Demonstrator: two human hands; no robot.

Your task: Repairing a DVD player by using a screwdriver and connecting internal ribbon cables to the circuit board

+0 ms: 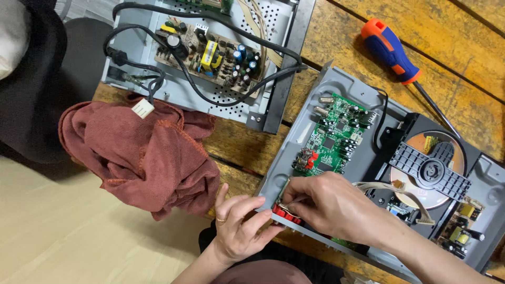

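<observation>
Both hands are down at the near-left corner of the open disc player chassis (336, 87). Left hand (239, 226) has fingers curled narrow, tips pressing the red connector block (285, 214) at the chassis edge; a ring shows on one finger. Right hand (331, 205) is over the same spot, thumb & forefinger pinched tight on a small part right by the red block. Can't tell what it is, too small.

Just beyond, inside the chassis, sits the green circuit board (336, 139). To the right, the disc tray w/ an orange-ish disc (428, 168) under a dark plastic clamp. Far right on the wooden table (473, 47) lies an orange-and-blue screwdriver (392, 50), apart from the hands. Far left: a 2nd metal case w/ brown power board (210, 55) & black cables. Dark-red cloth (142, 158) bunched left of the hands.
</observation>
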